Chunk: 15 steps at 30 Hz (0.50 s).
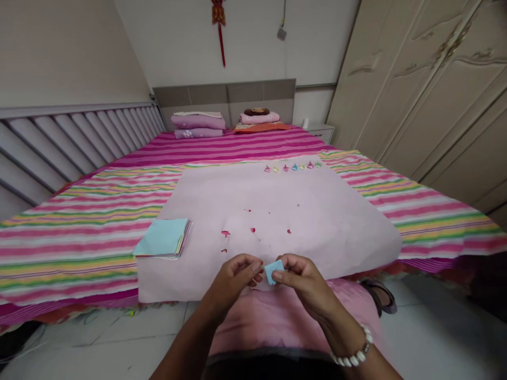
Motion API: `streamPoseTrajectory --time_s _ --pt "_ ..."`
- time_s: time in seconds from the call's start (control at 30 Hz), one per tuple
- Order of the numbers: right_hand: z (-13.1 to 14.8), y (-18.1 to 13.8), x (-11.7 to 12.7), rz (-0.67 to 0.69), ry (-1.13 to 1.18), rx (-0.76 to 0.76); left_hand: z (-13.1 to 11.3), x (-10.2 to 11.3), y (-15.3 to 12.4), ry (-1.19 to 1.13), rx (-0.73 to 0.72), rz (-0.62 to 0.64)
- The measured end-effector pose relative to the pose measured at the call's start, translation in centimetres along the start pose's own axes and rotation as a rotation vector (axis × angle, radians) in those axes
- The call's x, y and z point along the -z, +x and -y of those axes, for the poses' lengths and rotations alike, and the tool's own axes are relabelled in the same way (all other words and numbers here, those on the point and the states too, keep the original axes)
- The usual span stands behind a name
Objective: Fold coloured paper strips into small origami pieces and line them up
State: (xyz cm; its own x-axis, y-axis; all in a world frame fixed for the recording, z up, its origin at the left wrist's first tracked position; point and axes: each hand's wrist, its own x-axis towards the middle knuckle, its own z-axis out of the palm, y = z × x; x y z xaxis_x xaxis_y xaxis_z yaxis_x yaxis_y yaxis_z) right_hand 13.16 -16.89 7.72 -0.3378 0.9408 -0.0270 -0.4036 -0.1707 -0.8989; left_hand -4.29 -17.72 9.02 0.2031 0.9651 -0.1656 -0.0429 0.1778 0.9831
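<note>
My left hand (pixel 236 275) and my right hand (pixel 298 275) meet just in front of the bed's near edge, both pinching a small folded piece of light blue paper (pixel 273 272) between fingertips. A bead bracelet (pixel 354 353) circles my right wrist. On the bed lies a large pale pink sheet (pixel 277 216). A stack of coloured paper squares (pixel 164 238), light blue on top, rests at the sheet's left edge. Several small folded paper figures (pixel 293 167) stand in a row at the sheet's far side.
Tiny red paper scraps (pixel 252 230) dot the pink sheet near my hands. The striped bedspread (pixel 79 221) covers the bed, with folded pillows (pixel 198 124) at the headboard. A cream wardrobe (pixel 428 84) stands to the right. A shoe (pixel 380 295) lies on the tiled floor.
</note>
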Motion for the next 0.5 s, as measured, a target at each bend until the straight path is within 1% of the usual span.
streamPoseTrajectory --time_s 0.03,0.1,0.17,0.37,0.4,0.5 --pt "0.0 0.0 -0.1 0.002 -0.017 -0.015 -0.4 0.0 -0.1 0.018 -0.016 -0.017" --pt "0.0 0.0 -0.4 0.011 -0.033 -0.035 -0.9 -0.3 -0.3 0.034 -0.032 -0.011" --pt "-0.1 0.0 -0.8 -0.001 -0.037 -0.030 -1.0 -0.7 -0.5 0.041 -0.057 -0.027" --pt "-0.2 -0.1 -1.1 -0.061 0.015 -0.003 -0.3 -1.4 -0.4 0.000 -0.106 -0.175" --pt "-0.2 -0.1 -1.1 -0.064 0.026 -0.001 -0.1 -1.4 -0.4 -0.014 -0.109 -0.176" --pt "-0.1 -0.1 -1.2 -0.095 0.051 0.011 0.0 -1.4 -0.3 -0.058 -0.100 -0.120"
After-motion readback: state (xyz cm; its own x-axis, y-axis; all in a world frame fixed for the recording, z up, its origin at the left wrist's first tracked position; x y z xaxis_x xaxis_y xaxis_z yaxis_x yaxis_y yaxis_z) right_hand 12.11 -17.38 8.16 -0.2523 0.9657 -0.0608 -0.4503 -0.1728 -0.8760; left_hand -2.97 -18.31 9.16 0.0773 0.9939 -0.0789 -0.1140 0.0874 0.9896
